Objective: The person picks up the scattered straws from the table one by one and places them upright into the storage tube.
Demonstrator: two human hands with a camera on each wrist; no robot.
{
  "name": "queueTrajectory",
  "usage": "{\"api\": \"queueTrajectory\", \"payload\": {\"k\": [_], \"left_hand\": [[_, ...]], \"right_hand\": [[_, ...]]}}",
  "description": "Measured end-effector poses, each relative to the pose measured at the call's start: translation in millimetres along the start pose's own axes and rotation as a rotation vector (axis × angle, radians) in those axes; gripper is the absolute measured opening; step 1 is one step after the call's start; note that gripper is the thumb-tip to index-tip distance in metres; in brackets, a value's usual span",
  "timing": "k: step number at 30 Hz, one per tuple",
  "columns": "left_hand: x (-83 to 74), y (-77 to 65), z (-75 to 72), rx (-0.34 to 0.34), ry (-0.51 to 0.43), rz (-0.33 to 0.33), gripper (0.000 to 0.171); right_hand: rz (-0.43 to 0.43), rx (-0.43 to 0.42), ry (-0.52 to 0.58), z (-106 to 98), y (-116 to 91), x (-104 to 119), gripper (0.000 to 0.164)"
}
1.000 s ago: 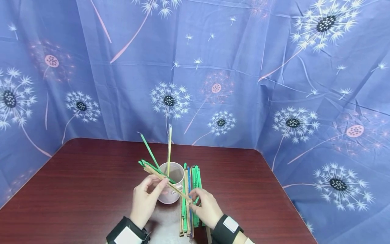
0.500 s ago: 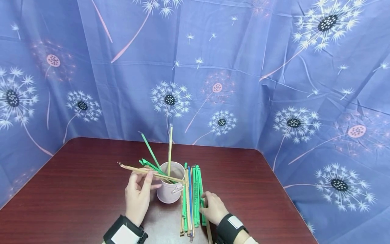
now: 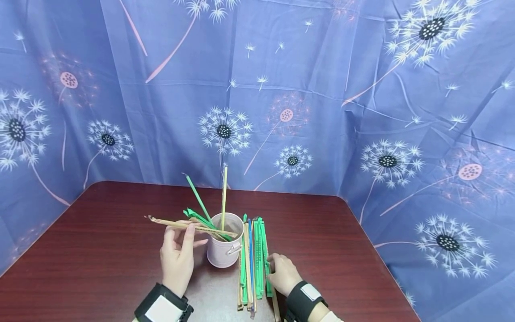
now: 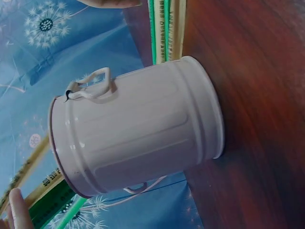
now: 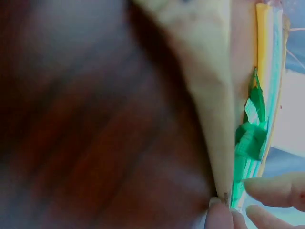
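Observation:
My left hand (image 3: 175,259) pinches a tan paper-wrapped straw (image 3: 166,222) between thumb and fingers. The straw lies nearly level, its right end over the mouth of a pale pink metal pail (image 3: 221,258). Standing in the pail are a green straw (image 3: 196,194), a pale yellow straw (image 3: 224,192) and leaning green and tan wrapped straws. My right hand (image 3: 284,273) is low at the right side of a row of straws. Its thumb and a finger pinch the far end of another tan wrapped straw (image 5: 214,105); in the head view that hand partly hides it.
Right of the pail, green wrapped straws (image 3: 259,259), tan ones and a blue straw (image 3: 252,255) lie side by side on the dark red wooden table (image 3: 108,250). The pail has a small side handle (image 4: 93,86). A blue dandelion-print cloth (image 3: 173,116) hangs behind.
My left hand has moved left with its tan straw, which has swung nearer level. My right hand has left that straw's right end and moved right and down to the row of straws.

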State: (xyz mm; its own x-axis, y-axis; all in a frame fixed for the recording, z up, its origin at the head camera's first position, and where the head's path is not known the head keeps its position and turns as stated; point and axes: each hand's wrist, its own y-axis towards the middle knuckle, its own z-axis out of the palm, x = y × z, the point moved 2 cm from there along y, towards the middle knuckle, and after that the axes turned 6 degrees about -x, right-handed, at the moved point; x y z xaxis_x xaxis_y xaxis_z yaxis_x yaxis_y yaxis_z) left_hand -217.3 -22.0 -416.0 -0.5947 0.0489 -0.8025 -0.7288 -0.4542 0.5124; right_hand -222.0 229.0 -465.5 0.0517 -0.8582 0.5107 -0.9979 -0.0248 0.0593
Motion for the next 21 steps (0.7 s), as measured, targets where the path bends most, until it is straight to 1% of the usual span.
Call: {"api": "queueTrajectory", "payload": {"k": [7,11,14,18,21], "left_hand": [[8.7,-3.3,1.5,0.03,0.266,-0.01,0.007],[13.6,-4.5,2.9,0.06,0.369,-0.015,0.006],[17.4,-5.8,3.3,0.076,0.462,0.007,0.006],[20.8,-7.9,3.5,0.113,0.563,0.027,0.006],[22.2,-7.8,4.5,0.157,0.602,0.022,0.007]], "right_hand": [[-0.011,0.009,0.015,-1,-1,-1,0.037],[-0.014,0.008,0.026,0,-1,-3,0.036],[-0.014,0.008,0.035,0,-1,-4,0.036],[0.017,0.032,0.086,1,-3,-5,0.038],[0.042,0.05,0.124,1,-4,-4,0.04]]}}
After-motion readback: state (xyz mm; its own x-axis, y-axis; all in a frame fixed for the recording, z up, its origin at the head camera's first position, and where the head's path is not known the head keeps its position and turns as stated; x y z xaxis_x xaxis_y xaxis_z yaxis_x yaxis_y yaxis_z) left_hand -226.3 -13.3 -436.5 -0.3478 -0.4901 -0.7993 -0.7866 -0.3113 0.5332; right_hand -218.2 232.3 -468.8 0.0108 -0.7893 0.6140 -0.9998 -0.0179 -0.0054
